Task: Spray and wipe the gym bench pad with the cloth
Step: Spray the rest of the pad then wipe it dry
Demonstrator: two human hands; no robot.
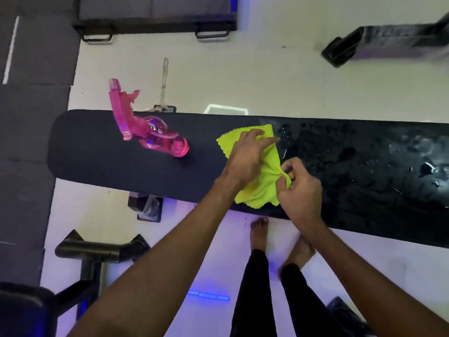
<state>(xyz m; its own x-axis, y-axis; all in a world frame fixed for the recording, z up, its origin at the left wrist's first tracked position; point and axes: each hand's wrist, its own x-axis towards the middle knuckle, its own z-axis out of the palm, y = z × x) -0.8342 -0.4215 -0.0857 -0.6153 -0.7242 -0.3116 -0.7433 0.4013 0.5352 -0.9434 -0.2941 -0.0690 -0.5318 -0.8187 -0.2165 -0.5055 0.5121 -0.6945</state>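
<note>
A long black bench pad [102,156] runs across the view; its right half glistens with wet droplets, its left half looks dry. A yellow-green cloth [263,188] lies crumpled near the pad's middle. My left hand [245,158] presses down on the cloth's upper part with fingers spread. My right hand [300,190] pinches the cloth's right edge between thumb and fingers. A pink translucent spray bottle [150,132] lies on its side on the pad's left part, apart from both hands.
White floor surrounds the bench. A black bench foot [145,206] shows under the pad, a black metal frame [97,251] at lower left, dark mats [29,117] at left, other equipment [388,40] at the back. My bare feet [260,234] stand by the pad's near edge.
</note>
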